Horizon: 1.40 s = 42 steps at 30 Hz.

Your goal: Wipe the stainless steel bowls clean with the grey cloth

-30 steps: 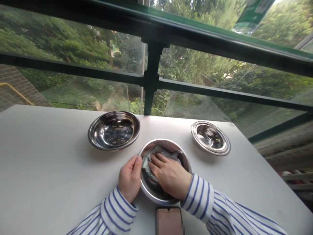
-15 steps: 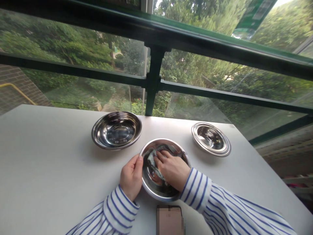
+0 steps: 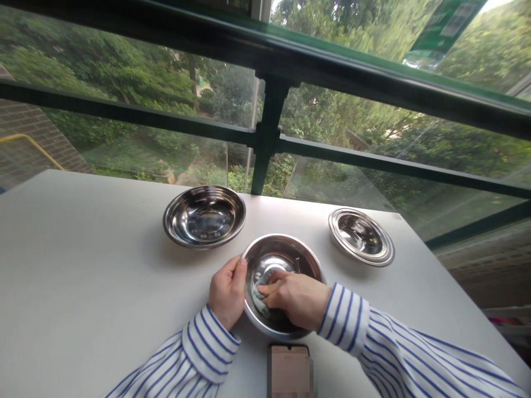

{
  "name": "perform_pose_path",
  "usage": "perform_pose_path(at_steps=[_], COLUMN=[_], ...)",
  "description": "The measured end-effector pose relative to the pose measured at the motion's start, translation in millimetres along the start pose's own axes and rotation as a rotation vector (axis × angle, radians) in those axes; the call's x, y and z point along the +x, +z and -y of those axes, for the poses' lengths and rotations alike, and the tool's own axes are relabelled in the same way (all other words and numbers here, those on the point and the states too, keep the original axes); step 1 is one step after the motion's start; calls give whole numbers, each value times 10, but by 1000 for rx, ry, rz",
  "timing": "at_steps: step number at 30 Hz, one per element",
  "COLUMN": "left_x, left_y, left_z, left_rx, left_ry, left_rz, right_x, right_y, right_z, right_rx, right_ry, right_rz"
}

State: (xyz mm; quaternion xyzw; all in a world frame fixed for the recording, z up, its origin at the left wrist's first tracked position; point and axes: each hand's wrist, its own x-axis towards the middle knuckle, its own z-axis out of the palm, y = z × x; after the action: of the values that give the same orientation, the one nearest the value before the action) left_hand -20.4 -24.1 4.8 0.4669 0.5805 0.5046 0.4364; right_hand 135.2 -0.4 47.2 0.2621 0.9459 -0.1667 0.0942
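A shiny steel bowl (image 3: 286, 249) stands on the white table in front of me. My left hand (image 3: 228, 290) grips its left rim, thumb on top and fingers underneath, mostly hidden. Inside the bowl, my right hand (image 3: 292, 298) presses a pale grey-green cloth (image 3: 259, 301) against the lower left of the inner wall. Part of the cloth is covered by the fingers. Both sleeves are white with blue stripes.
A wider steel bowl (image 3: 205, 218) sits at the back left, and a smaller wide-rimmed one (image 3: 362, 237) at the back right. A phone (image 3: 290, 370) lies at the near edge of the white table (image 3: 103, 265). Behind is a dark green railing (image 3: 265, 132) with glass.
My right hand has moved the cloth from the bowl's upper middle down to its lower left side. The left hand keeps its hold on the rim. The view has shifted slightly.
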Motion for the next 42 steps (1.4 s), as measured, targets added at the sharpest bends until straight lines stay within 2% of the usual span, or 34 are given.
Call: perform_pose_path(at_steps=[2, 3, 7, 9, 11, 16, 18, 21, 25, 29, 31, 34, 37, 39, 42], left_x=[2, 1, -19, -36, -50, -57, -56, -53, -45, -45, -52, -64, -67, -62, -53], left_y=[-9, -15, -36, -40, -43, -46, -36, -12, 6, -5, -12, -13, -13, -18, -28], left_z=[-22, -34, -80, -90, -90, -60, -47, -39, -44, -53, -58, -55, -30, -8, 12], left_rx=[5, 14, 49, 63, 83, 146, 153, 138, 100, 108, 126, 145, 123, 116, 129], left_ry=[13, 28, 100, 123, 138, 179, 188, 185, 163, 165, 159, 153, 169, 162, 142], left_rz=[24, 32, 46, 58, 55, 13, -2, -18, -12, -11, -19, -13, -4, -21, -63], right_x=[-122, -180, -283, -229, -134, -16, -53, -135, -165, -35, 65, 203, 285, 291, 204], right_y=[-76, -120, -208, -157, -70, 19, -13, -41, 50, 176, 189, 146, 106, 111, 131], right_z=[-24, -33, -28, -14, -1, 62, 97, 121, 114, 158, 192, 223, 227, 220, 182], right_rx=[35, 36, -158, -304, -392, -372, -320, -247, -148, -20, 13, 4, -1, 3, 10], right_ry=[-21, -12, 164, 175, 155, 463, 517, 495, 357, 227, 255, 385, 457, 429, 306], right_rz=[64, 57, -228, -305, -275, -90, -27, 22, 62, -74, -158, -252, -291, -269, -172])
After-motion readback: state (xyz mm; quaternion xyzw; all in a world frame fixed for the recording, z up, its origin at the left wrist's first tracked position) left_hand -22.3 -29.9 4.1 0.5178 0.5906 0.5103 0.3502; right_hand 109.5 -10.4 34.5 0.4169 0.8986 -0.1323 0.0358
